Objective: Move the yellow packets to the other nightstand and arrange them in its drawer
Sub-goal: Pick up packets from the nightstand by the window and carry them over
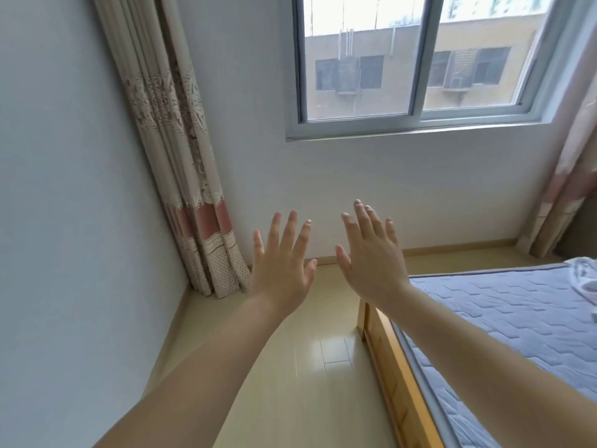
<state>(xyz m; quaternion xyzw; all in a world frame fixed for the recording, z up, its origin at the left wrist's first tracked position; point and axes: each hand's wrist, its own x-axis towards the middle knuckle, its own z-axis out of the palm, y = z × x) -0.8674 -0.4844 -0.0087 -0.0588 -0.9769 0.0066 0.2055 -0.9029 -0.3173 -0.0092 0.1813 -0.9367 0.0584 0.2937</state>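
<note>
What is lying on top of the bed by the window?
A blue quilted cover spreads over the bed, with a pale crumpled item at the frame's right edge, too cut off to identify. The right forearm hides the nearer part.

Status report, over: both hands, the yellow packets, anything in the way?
Both empty: left hand open, right hand open. No yellow packets or nightstand in view. Bed at right, floor ahead.
</note>
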